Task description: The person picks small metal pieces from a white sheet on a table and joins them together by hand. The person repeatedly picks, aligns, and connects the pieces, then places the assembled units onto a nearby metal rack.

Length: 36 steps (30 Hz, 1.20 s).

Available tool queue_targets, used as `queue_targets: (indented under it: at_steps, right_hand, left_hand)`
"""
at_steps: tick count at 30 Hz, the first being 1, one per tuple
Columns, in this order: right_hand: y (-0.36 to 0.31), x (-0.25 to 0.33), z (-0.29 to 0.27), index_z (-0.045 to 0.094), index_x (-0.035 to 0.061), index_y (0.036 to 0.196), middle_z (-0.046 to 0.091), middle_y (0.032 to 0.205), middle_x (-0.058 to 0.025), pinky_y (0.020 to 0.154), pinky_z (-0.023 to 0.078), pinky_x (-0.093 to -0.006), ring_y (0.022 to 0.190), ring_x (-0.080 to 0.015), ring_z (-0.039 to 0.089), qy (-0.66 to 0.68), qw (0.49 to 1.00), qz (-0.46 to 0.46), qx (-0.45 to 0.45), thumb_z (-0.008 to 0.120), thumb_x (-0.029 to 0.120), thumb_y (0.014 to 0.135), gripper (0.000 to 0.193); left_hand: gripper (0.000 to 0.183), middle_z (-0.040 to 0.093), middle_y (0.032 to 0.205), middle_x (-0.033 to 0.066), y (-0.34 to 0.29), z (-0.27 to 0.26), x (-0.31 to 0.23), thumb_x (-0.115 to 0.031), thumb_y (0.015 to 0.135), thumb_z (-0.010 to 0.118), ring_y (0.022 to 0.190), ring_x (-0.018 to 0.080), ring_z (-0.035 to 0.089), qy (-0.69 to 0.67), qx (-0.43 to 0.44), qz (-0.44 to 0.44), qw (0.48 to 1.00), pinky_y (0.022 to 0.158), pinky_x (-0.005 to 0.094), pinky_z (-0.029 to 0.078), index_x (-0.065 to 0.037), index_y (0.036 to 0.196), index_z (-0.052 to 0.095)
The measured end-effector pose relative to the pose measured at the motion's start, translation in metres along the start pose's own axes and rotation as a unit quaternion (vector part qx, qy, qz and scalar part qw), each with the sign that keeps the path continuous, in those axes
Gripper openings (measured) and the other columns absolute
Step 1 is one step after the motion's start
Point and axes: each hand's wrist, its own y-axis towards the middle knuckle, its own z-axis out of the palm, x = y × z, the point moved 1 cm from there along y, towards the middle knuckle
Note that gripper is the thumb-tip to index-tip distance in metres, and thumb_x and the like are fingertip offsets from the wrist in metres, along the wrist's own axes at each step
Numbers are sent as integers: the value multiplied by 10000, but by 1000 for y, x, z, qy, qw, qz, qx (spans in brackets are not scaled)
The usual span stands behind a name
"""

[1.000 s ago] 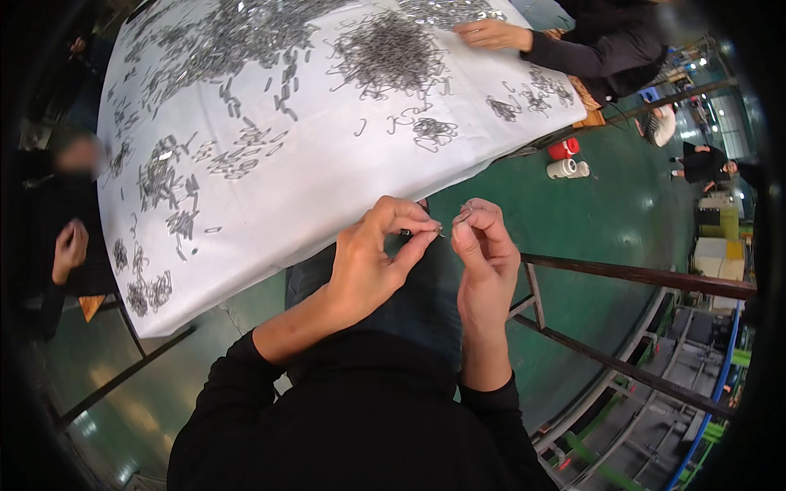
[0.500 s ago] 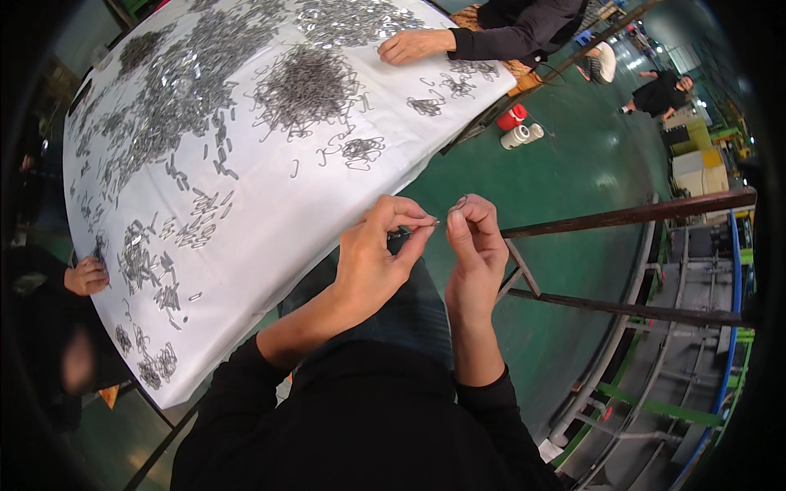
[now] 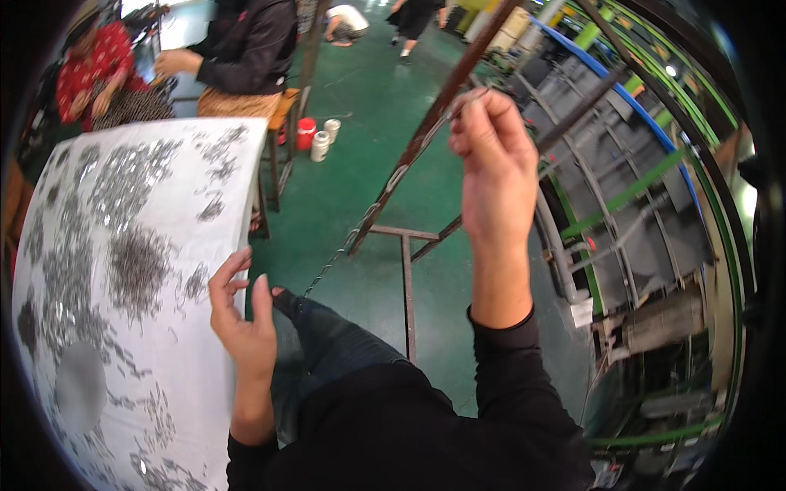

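Observation:
My right hand (image 3: 495, 155) is raised in front of the metal frame, its fingertips pinched on the upper end of a chain of thin metal links (image 3: 360, 225). The chain slants down and left from that hand, and its lower end reaches close to my knee. My left hand (image 3: 246, 319) is held at the edge of the white-covered table (image 3: 196, 385), thumb and fingers apart with nothing between them. A heap of dark wire hooks (image 3: 139, 270) lies on the table. Around it are spread many shiny elongated links (image 3: 131, 180).
Brown metal bars (image 3: 407, 286) stand ahead over the green floor (image 3: 360, 139). A red container (image 3: 305, 132) and white containers (image 3: 320, 146) sit beyond the table's corner. Co-workers sit at its far end, one in a red patterned top (image 3: 98, 61). Grey panels (image 3: 630, 213) are at right.
My view has swung to the right. My hands have parted: the right rose with the chain now stretched below it, while the left moved away to the table edge and its fingers opened.

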Motion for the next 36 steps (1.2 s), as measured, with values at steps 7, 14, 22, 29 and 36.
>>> queue_targets:
  at_steps: [7, 14, 22, 29, 36]
  right_hand:
    - [62, 78, -76, 649, 77, 946, 601, 843, 47, 654, 344, -210, 761, -40, 504, -138, 981, -58, -120, 662, 201, 829, 171]
    - [110, 143, -157, 646, 119, 1059, 611, 877, 81, 656, 349, -207, 784, -21, 518, -283, 930, -95, -215, 653, 234, 855, 234]
    - [143, 173, -279, 661, 121, 1103, 589, 1058, 1, 710, 315, -264, 945, -130, 483, -376, 876, -44, -299, 729, 335, 760, 409]
    - [137, 207, -345, 709, 139, 998, 559, 783, 59, 571, 287, -235, 688, -59, 434, -414, 820, -53, -391, 736, 270, 763, 270]
    - [151, 240, -375, 709, 122, 1009, 528, 710, 57, 506, 249, -238, 580, -51, 378, -444, 786, -86, -422, 732, 256, 766, 279]
  left_hand:
    - [295, 578, 1122, 108, 2, -4, 2, 35, 846, 526, 979, 170, 553, -8, 26, -7, 1000, 769, 266, 421, 16, 1140, 531]
    - [259, 571, 1112, 98, -1, -13, 8, 29, 861, 507, 961, 156, 546, 12, 4, -35, 999, 769, 257, 421, 19, 1117, 542]
    - [222, 579, 1081, 88, -6, -9, 14, 20, 872, 499, 944, 139, 538, 20, 9, -60, 998, 768, 250, 415, 14, 1088, 551]
    - [219, 581, 1055, 82, -6, 1, 14, 27, 866, 500, 920, 137, 540, 23, 24, -49, 998, 744, 250, 413, 21, 1078, 556]
    - [210, 587, 1035, 80, -10, 11, 12, 31, 868, 492, 900, 134, 533, 28, 28, -55, 998, 734, 252, 409, 26, 1067, 560]
